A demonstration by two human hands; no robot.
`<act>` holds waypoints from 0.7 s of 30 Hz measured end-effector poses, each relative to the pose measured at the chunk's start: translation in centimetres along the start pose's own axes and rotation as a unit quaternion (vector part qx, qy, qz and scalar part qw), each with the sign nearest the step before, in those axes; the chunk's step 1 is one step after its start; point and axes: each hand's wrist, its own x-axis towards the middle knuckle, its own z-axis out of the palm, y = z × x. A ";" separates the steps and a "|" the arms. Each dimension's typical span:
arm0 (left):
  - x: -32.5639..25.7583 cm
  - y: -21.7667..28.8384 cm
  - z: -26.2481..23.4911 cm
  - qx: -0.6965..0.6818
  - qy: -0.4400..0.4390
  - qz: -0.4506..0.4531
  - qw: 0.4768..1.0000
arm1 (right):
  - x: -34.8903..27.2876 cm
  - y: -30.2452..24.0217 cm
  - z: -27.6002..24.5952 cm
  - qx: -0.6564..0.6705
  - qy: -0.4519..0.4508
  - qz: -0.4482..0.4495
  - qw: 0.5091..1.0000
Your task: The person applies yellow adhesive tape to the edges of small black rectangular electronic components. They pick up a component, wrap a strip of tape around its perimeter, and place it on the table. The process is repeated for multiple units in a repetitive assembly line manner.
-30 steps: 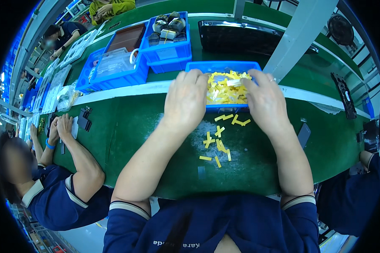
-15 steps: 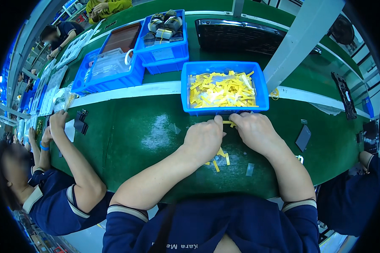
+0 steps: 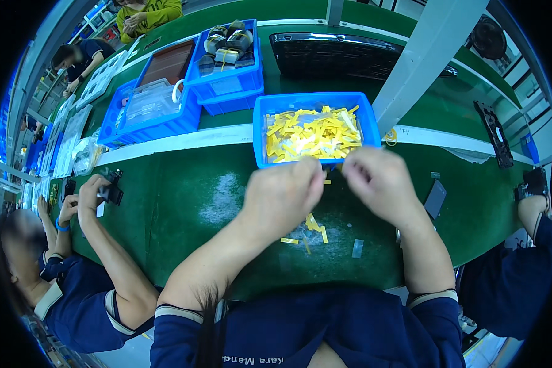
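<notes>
Yellow strips uncovered, hands higher now.

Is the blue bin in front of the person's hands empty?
No, the blue bin is filled with a heap of yellow strips covering its floor.

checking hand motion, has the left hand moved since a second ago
Yes. The left hand was up on the blue bin of yellow strips; now it is nearer the person, over the green table.
</notes>
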 end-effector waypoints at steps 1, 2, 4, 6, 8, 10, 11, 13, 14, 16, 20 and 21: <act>0.9 0.1 -0.9 0.027 0.070 0.027 0.997 | 0.5 -0.2 -0.2 -0.052 0.110 -0.013 0.993; 1.8 -1.1 -0.9 0.077 0.102 0.036 0.991 | 0.9 0.1 -0.7 -0.132 0.118 -0.019 0.984; 2.4 -2.1 -0.8 0.125 0.128 0.049 0.983 | 1.1 0.2 -1.1 -0.198 0.110 -0.037 0.973; 1.0 -1.4 -0.8 0.115 0.103 0.052 0.987 | -0.6 -0.4 -0.3 -0.166 0.073 -0.049 0.982; 0.1 -0.6 -0.5 0.064 0.015 0.063 0.996 | -1.3 -1.0 0.3 -0.082 -0.050 -0.034 0.995; -0.8 -0.3 -0.3 0.035 -0.093 0.039 0.994 | -1.9 -1.4 1.5 -0.016 -0.185 -0.001 0.983; -1.5 -0.2 -0.2 0.027 -0.138 0.015 0.990 | -2.6 -1.2 2.6 -0.009 -0.230 0.006 0.973; -2.4 -0.1 -0.5 0.043 -0.194 -0.037 0.979 | -2.7 -1.4 3.7 -0.016 -0.256 0.032 0.966; -2.9 -0.1 -0.7 0.063 -0.208 -0.067 0.974 | -2.6 -1.3 4.1 -0.003 -0.253 0.033 0.967; -4.0 0.0 -0.9 0.074 -0.217 -0.098 0.968 | -1.9 -1.0 4.7 0.024 -0.250 0.032 0.967; -5.0 -0.7 -1.0 0.037 -0.232 -0.097 0.967 | -1.3 -1.4 4.5 0.016 -0.310 0.009 0.951; -5.1 -0.9 -1.0 0.030 -0.241 -0.097 0.965 | -1.2 -1.5 4.5 0.010 -0.314 0.009 0.949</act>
